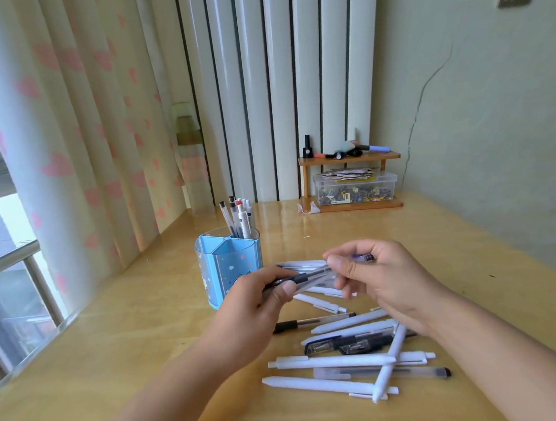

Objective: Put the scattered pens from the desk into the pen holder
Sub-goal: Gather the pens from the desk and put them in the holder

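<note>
- We've got a small bundle of pens (302, 278) lifted above the desk, just right of the blue pen holder (229, 265).
- Our left hand (262, 296) is closed on the dark-grip end, thumb pressed on top.
- Our right hand (381, 278) is curled round the other end, with a purple-tipped pen (364, 257) poking out past the fingers.
- To do this well, we'd square the tips together, then tilt the bundle upright before lowering.
- The holder's far compartment already has pens (238, 221) standing in it; the near ones look open, so aim there.
- Plenty of loose pens (351, 358) lie on the desk (117, 366) near us — watch the forearms don't sweep them.
</note>
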